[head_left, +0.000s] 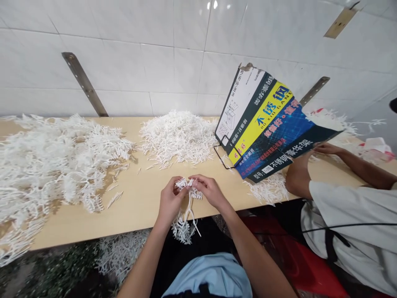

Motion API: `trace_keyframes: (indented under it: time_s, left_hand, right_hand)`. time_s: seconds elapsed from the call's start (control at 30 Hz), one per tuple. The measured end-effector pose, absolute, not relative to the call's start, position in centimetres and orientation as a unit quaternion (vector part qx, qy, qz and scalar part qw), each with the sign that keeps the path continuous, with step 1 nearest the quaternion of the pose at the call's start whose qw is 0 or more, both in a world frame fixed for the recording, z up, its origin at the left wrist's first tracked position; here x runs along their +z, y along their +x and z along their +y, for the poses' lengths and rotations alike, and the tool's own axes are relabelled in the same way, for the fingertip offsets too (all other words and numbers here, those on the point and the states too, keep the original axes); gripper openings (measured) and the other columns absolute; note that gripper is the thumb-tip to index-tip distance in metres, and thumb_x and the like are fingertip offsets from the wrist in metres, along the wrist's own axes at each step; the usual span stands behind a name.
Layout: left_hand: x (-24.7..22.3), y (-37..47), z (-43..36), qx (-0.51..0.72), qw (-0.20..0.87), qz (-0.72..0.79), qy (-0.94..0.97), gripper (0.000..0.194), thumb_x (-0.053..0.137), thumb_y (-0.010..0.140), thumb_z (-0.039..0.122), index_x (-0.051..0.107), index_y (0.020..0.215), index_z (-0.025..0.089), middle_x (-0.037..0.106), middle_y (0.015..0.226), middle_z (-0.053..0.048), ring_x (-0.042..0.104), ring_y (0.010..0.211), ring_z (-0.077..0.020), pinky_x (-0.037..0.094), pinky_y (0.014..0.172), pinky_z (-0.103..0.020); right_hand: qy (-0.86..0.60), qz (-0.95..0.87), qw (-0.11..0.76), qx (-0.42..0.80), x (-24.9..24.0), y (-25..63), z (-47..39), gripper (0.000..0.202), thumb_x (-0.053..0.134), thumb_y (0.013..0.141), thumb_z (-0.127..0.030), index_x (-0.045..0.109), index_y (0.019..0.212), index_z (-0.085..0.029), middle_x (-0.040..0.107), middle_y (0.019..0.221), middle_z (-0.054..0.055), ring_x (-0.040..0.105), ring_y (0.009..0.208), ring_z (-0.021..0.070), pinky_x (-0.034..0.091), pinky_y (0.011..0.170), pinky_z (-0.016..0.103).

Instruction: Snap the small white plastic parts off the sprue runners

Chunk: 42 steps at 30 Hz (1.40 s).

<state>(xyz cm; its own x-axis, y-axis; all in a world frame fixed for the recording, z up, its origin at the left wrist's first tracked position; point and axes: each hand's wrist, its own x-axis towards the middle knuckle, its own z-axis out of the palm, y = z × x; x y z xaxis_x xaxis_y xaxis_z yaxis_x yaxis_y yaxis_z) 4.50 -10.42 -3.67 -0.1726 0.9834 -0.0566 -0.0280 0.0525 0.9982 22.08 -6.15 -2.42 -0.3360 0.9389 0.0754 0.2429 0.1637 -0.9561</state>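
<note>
Both my hands meet at the table's front edge around one white branched plastic piece (190,198), whose thin stems hang below the fingers. My left hand (174,196) is closed on its left side, thumb and fingers pressed together. On the other side my right hand (208,189) pinches the short white tips at the top. Lower down, over my lap, hangs or rests a white bristly cluster (182,229); whether it joins the held piece I cannot tell. Beyond my hands lies a heap of short white pieces (180,134).
A large pile of white branched pieces (62,157) covers the table's left. A printed cardboard sheet (263,128) stands tilted at right, by a black wire frame (223,159). Behind it a co-worker's arm (366,165) reaches over the table (130,223). A tiled wall (173,70) closes the back.
</note>
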Motion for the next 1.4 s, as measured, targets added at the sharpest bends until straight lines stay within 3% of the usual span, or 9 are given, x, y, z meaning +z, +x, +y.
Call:
trace_keyframes:
  time_s: [0.2,0.43,0.67,0.8,0.9,1.0,1.13,1.27,1.4]
  left_hand:
    - [-3.8,4.3,-10.4,0.490,0.451,0.573,0.477,0.032,0.073,0.082,0.044,0.073,0.101,0.018,0.073,0.077,-0.001,0.066,0.069,-0.0177,0.049,0.065,-0.025]
    - [-2.9,5.2,-10.2,0.474,0.480,0.563,0.478,0.016,0.071,0.079,0.033,0.074,0.082,0.017,0.071,0.072,0.000,0.063,0.064,-0.0162,0.046,0.062,-0.024]
    - [-2.8,4.5,-10.8,0.481,0.474,0.585,0.449,0.010,0.069,0.071,0.025,0.068,0.067,0.017,0.063,0.056,0.002,0.050,0.052,-0.0124,0.036,0.052,-0.023]
    - [-2.8,4.3,-10.9,0.478,0.453,0.588,0.468,0.016,0.067,0.080,0.031,0.070,0.073,0.017,0.069,0.067,-0.001,0.058,0.059,-0.0150,0.042,0.056,-0.023]
    - [-3.0,4.4,-10.6,0.475,0.443,0.591,0.479,0.026,0.065,0.086,0.042,0.073,0.081,0.018,0.074,0.077,-0.003,0.064,0.066,-0.0179,0.048,0.062,-0.025]
    - [-3.1,4.4,-10.6,0.458,0.455,0.570,0.508,0.030,0.064,0.089,0.046,0.075,0.090,0.018,0.075,0.080,-0.003,0.065,0.068,-0.0182,0.050,0.066,-0.026]
    - [-2.7,4.5,-10.6,0.434,0.468,0.552,0.537,0.031,0.061,0.091,0.045,0.075,0.099,0.018,0.074,0.081,-0.003,0.064,0.070,-0.0180,0.049,0.065,-0.025]
    - [-2.6,4.8,-10.2,0.390,0.434,0.570,0.579,0.025,0.059,0.091,0.039,0.071,0.084,0.019,0.061,0.061,0.002,0.052,0.056,-0.0146,0.039,0.056,-0.024]
    - [-3.1,4.8,-10.4,0.379,0.405,0.592,0.584,0.020,0.059,0.088,0.032,0.068,0.076,0.019,0.058,0.058,0.002,0.049,0.053,-0.0134,0.035,0.054,-0.024]
  right_hand:
    - [-0.403,-0.734,0.386,0.387,-2.6,21.9,-5.9,0.020,0.073,0.092,-0.042,0.082,0.090,-0.024,0.077,0.099,0.006,0.069,0.098,0.0221,0.052,0.088,0.032]
    - [-0.401,-0.680,0.421,0.446,-2.5,21.9,-5.9,0.027,0.071,0.092,-0.038,0.078,0.073,-0.020,0.074,0.079,0.005,0.067,0.073,0.0181,0.050,0.069,0.029]
    - [-0.529,-0.448,0.550,0.465,-3.3,22.9,-4.3,0.049,0.052,0.096,-0.062,0.068,0.079,-0.019,0.062,0.059,0.004,0.054,0.048,0.0159,0.044,0.049,0.029]
    - [-0.532,-0.638,0.467,0.303,-2.5,22.0,-5.0,0.039,0.057,0.098,-0.049,0.070,0.121,-0.020,0.074,0.115,0.014,0.070,0.086,0.0229,0.057,0.084,0.038]
    - [-0.481,-0.734,0.419,0.233,-1.8,21.7,-5.7,0.049,0.054,0.102,-0.043,0.056,0.147,-0.023,0.052,0.155,0.013,0.060,0.127,0.0262,0.047,0.110,0.043]
    - [-0.407,-0.805,0.348,0.257,-1.5,22.0,-5.8,0.043,0.057,0.102,-0.044,0.063,0.141,-0.026,0.066,0.140,0.010,0.058,0.131,0.0259,0.045,0.110,0.043]
    - [-0.384,-0.793,0.340,0.329,-2.2,22.1,-5.6,0.017,0.067,0.097,-0.033,0.081,0.102,-0.025,0.080,0.097,0.006,0.071,0.092,0.0226,0.052,0.085,0.035]
    - [-0.440,-0.715,0.408,0.359,-3.0,21.9,-5.7,0.019,0.066,0.091,-0.023,0.079,0.077,-0.022,0.077,0.077,0.004,0.068,0.068,0.0191,0.049,0.066,0.030]
    - [-0.510,-0.622,0.478,0.354,-3.2,22.6,-5.2,0.027,0.061,0.093,-0.034,0.071,0.072,-0.021,0.065,0.063,0.002,0.057,0.058,0.0164,0.043,0.058,0.028]
